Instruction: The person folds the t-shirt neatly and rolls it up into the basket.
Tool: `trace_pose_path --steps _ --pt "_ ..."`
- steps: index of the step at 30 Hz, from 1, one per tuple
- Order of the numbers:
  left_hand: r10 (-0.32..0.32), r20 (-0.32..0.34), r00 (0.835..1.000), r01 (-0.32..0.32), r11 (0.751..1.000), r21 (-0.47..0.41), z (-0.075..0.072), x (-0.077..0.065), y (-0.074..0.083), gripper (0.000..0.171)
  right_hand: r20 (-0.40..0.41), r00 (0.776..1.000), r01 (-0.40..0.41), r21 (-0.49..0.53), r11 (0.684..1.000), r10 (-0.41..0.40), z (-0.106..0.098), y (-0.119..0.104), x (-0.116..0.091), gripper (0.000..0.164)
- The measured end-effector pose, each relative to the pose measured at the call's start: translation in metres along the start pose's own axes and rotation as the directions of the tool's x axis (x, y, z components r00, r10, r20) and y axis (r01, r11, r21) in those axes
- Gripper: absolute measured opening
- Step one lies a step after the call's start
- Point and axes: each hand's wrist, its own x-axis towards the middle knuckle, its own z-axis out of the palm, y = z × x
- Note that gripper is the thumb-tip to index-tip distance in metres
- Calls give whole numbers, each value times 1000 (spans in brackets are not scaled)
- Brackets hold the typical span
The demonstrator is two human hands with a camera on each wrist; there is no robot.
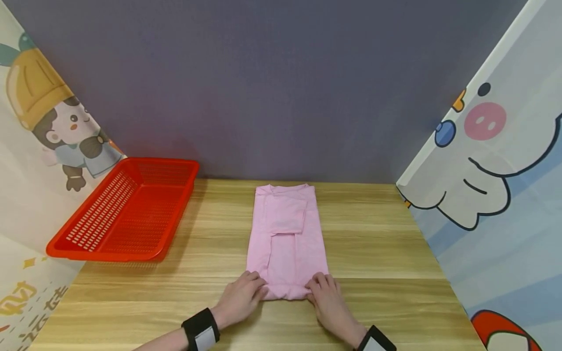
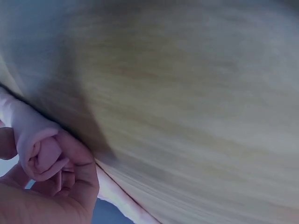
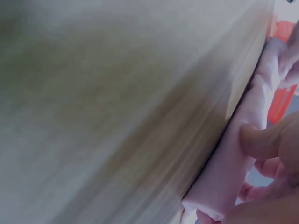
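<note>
A pink shirt (image 1: 285, 243) lies folded into a long narrow strip on the wooden table, with one folded flap on top near its far end. Its near end is turned up into a roll (image 1: 286, 291). My left hand (image 1: 241, 298) grips the roll's left end; in the left wrist view the coiled end of the shirt (image 2: 46, 154) shows between thumb and fingers. At the right end, my right hand (image 1: 330, 304) holds the same roll. The right wrist view has that thumb pressing on the rolled shirt (image 3: 233, 144), the fingers curled behind it and partly hidden.
A red plastic basket (image 1: 175, 214) with perforated sides stands at the table's left. A grey panel (image 1: 281, 87) rises along the back. Printed cartoon sheets (image 1: 518, 195) border the right and left sides. Bare wooden table (image 1: 373, 234) surrounds the shirt.
</note>
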Motion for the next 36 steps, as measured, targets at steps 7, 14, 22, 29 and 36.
trace_pose_path --steps 7,14,22,29,36 --pt "192 -78 978 -167 953 252 1 -2 -3 27 34 999 -11 135 991 7 -1 6 9 12" --pt "302 -81 950 -237 864 444 0 -1 -3 32 172 985 -25 259 966 -21 -12 13 20 8" --pt "240 -96 966 -195 922 334 0 5 -1 18 166 986 -35 243 969 -6 -11 15 20 9" --pt "93 -37 995 -88 987 131 -7 16 -4 13 102 994 32 27 999 -34 -9 12 7 38" --pt "-49 83 995 58 993 -107 -18 28 -10 16 11 997 76 -39 996 -75 -10 13 7 44"
